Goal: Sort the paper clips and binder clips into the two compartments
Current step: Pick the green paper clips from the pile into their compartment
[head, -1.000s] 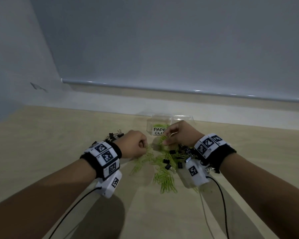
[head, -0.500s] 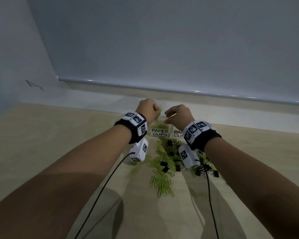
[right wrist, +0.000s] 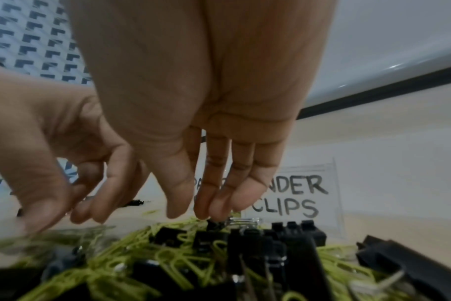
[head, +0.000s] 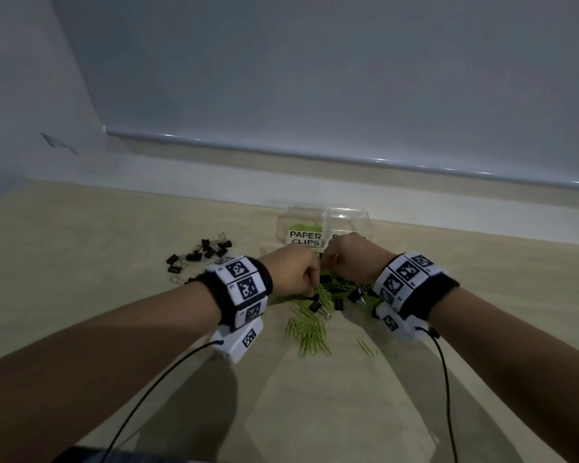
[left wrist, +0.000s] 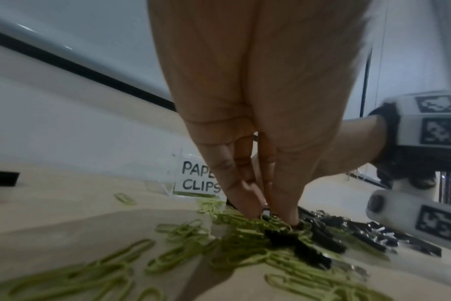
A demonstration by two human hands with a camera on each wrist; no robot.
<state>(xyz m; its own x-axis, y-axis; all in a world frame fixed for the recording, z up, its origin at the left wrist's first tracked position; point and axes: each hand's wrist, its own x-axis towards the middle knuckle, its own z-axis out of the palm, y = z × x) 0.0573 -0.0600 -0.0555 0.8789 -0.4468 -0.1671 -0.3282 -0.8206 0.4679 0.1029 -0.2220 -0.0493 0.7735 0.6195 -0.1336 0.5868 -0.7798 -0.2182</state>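
Note:
A mixed pile of green paper clips and black binder clips lies on the table in front of a clear two-compartment box. Its left label reads PAPER CLIPS, its right BINDER CLIPS. Green clips lie in the left compartment. My left hand is down on the pile, and its fingertips pinch the silver wire loop of a black binder clip. My right hand reaches down beside it with fingers nearly straight. Its fingertips touch another black binder clip, the thumb slightly apart.
A separate cluster of black binder clips lies on the wooden table to the left of my left wrist. One stray paper clip lies right of the pile. A pale ledge and wall run close behind the box. Cables trail from both wrist cameras.
Half a second ago both hands were raised over the box, the left holding green clips. Both have come back down to the pile, and the left now pinches a binder clip.

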